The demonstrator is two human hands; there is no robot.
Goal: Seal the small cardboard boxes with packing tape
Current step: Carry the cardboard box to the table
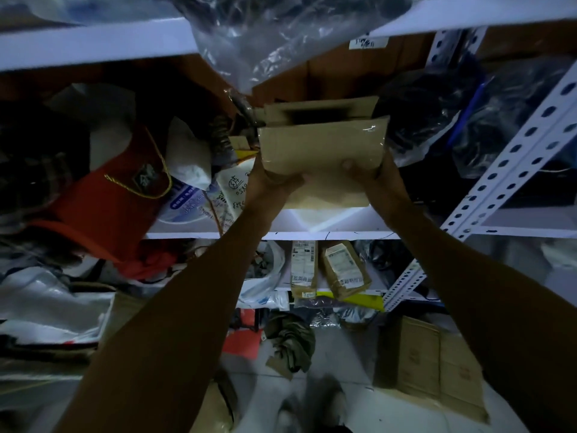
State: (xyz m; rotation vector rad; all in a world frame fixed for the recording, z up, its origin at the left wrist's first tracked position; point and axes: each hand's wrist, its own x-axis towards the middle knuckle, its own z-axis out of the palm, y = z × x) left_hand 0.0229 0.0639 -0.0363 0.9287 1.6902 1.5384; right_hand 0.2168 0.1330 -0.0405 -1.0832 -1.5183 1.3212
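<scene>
Both hands were up at a white shelf (pixel 327 221), holding one small cardboard box (pixel 321 151) above its front edge, roughly mid-span w/ the perforated upright (pixel 512 157) off to the right. Left hand (pixel 274 182) gripped the box's near-left corner, fingers curled under & round it; right hand (pixel 371 170) held the near-right corner, thumb pressed on the top face, the other fingers wrapped round the side, clamped on the cardboard. Box was tilted, its far end higher.

Progress, as a judgement: a glossy strip (pixel 373 129) glinted along the box's right top edge, prob. packing tape already on, so this one looked sealed or nearly so. Behind it a second box (pixel 321 109) sat deeper on the shelf w/ a dark opening showing, apparently still open. No tape roll or dispenser visible anywhere; light was dim, so couldn't rule one out.

Lower shelf carried two labelled parcels (pixel 343 270) near its front edge, wrapped & seemingly finished. Flat cardboard (pixel 437 357) lay on the floor at lower right, poss. unfolded stock. Left end of the shelf held a red bag (pixel 103 195) & clear poly bags.

So est.: one box about done, at least one still to seal; total count couldn't be told.
</scene>
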